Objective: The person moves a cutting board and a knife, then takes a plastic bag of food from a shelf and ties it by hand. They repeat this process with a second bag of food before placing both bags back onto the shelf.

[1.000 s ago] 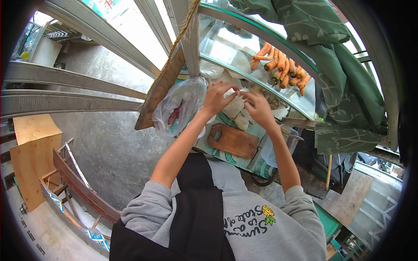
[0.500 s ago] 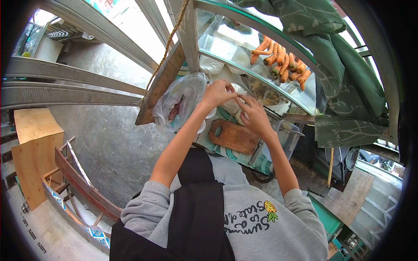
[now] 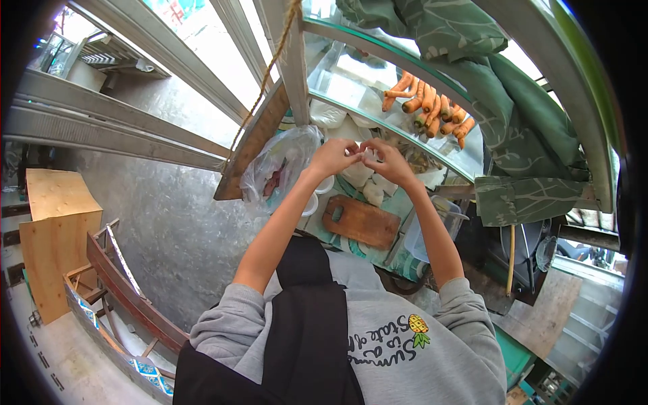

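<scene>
My left hand (image 3: 332,158) and my right hand (image 3: 390,163) meet in front of the glass case, fingertips curled and pinched close together. A small whitish, translucent piece (image 3: 369,156) shows between them; it looks like thin plastic, but I cannot tell its exact kind. White bags (image 3: 373,193) lie just beyond and below the fingers. Nearer to me, a wooden cutting board (image 3: 364,223) with a handle slot rests on the green patterned tabletop. Left of my left hand hangs a clear plastic bag (image 3: 287,158) with dark reddish contents.
Carrots (image 3: 432,108) lie in the glass case ahead. White tubs (image 3: 310,205) stand beside the board's left end, and a clear plastic container (image 3: 420,236) sits under my right forearm. A wooden panel (image 3: 256,138) edges the stall; a green cloth (image 3: 533,128) hangs at right.
Both hands have come lower and closer together, and the whitish piece now shows between the fingertips. The right fingers, stretched out before, are curled in.
</scene>
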Available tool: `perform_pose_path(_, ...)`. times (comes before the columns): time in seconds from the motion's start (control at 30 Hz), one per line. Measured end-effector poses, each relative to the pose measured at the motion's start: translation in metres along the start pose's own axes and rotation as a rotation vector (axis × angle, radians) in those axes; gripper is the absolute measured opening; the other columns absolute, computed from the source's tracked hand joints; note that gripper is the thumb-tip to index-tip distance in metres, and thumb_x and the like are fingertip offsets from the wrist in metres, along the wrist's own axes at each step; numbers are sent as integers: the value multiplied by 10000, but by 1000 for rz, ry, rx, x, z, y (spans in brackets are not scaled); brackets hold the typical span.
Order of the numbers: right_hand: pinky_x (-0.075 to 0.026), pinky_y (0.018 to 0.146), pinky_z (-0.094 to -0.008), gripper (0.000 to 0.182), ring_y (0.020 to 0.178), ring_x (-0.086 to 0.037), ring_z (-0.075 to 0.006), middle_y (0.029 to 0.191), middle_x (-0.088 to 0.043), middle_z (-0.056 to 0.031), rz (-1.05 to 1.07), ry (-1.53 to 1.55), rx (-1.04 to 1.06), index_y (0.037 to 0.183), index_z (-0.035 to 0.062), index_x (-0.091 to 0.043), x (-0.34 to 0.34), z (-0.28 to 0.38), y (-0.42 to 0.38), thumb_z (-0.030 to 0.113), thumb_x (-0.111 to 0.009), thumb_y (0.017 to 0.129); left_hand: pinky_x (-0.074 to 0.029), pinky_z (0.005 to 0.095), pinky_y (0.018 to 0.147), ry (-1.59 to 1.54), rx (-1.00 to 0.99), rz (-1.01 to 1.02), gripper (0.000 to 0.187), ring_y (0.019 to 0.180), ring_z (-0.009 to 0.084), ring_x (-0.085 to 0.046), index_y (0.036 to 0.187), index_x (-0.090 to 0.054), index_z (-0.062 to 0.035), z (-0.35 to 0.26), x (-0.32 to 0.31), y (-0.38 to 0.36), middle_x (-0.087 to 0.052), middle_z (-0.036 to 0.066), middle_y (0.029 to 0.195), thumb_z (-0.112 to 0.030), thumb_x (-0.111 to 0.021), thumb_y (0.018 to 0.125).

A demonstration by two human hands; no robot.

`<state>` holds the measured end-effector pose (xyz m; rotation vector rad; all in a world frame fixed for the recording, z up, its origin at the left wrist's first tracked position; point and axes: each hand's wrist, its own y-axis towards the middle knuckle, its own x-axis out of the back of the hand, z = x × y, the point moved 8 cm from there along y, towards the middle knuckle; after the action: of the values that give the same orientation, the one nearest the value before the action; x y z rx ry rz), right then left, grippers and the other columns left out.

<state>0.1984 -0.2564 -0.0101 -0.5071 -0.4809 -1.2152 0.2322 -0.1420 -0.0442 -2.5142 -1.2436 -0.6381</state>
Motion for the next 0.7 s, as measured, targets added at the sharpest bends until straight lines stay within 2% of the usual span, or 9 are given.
perform_pose_path(0.03,-425,664,-323,299,733,-498,-193,790,-546,-82,32,74,-24,961,55,-587,-3,-3,2,262,-637,751,-507,331,650,26,-12,7,314,691,257,-655,864,-670,4,-3,3,0,-675,143,769,-296,-663,773)
perform_pose_path(0.23,-378,574,-284,297,625,-419,-129,736,-523,-43,42,173,-9,920,42,-575,-13,-16,12,252,-650,723,-510,336,623,98,-92,-8,275,663,260,-660,853,-676,-11,-14,13,0,-670,142,729,-254,-663,726)
perform_pose_path(0.33,-382,604,-258,319,654,-414,-107,765,-521,-1,54,173,-15,959,45,-586,-15,-19,11,235,-665,716,-508,328,616,103,-55,-41,260,660,246,-661,832,-675,-12,-13,15,-3,-670,134,723,-242,-677,710)
perform_pose_path(0.47,-375,570,-281,304,622,-421,-124,720,-523,-33,-8,245,17,916,32,-570,-15,-24,9,247,-656,719,-499,311,594,67,-57,-84,242,621,216,-648,793,-659,-7,-9,12,-2,-662,115,694,-226,-690,695)
perform_pose_path(0.57,-377,581,-281,311,633,-420,-123,726,-527,-27,9,246,13,924,31,-568,-18,-27,8,241,-660,714,-498,353,621,-54,-17,-75,249,665,266,-645,751,-660,-39,0,6,2,-664,111,708,-275,-698,681)
perform_pose_path(0.63,-382,597,-280,308,647,-418,-121,737,-528,-22,-35,273,17,922,30,-564,-19,-26,6,233,-659,711,-473,298,561,-65,11,-106,238,590,184,-611,741,-618,6,3,6,4,-641,95,666,-212,-697,687)
perform_pose_path(0.7,-373,608,-260,290,653,-412,-100,752,-534,3,-22,255,25,930,40,-570,-20,-26,4,223,-652,721,-471,300,564,-5,13,-105,245,602,188,-613,738,-615,8,2,5,6,-637,94,662,-218,-696,688)
